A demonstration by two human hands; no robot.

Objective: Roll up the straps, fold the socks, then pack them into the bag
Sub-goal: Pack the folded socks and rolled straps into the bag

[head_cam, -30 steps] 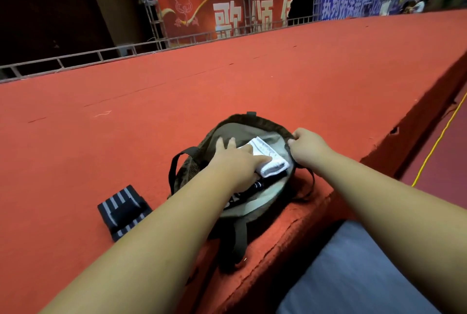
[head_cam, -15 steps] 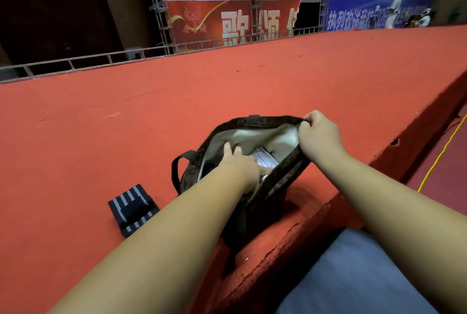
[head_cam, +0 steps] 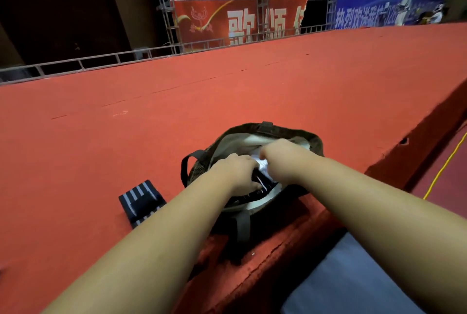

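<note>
A dark olive bag [head_cam: 300, 134] with a pale lining lies open on the red carpet near the stage edge. Both my hands are inside its mouth. My left hand [head_cam: 233, 172] reaches in from the left, its fingertips hidden among the contents. My right hand [head_cam: 281, 159] is curled, knuckles up, over a white sock [head_cam: 262, 165] that shows between the two hands. A black strap with white stripes [head_cam: 262, 187] lies in the bag below them. Another rolled black-and-white striped strap [head_cam: 141, 202] sits on the carpet left of the bag.
The red carpeted stage [head_cam: 227, 91] stretches far back to a metal rail [head_cam: 101, 60] and banners. Its front edge drops off just right of the bag to a darker floor with a yellow cord [head_cam: 444, 167]. My grey trouser leg [head_cam: 353, 283] is at the bottom right.
My right hand has let go of the bag's rim and moved down into the bag beside my left hand. The bag's mouth has sagged lower.
</note>
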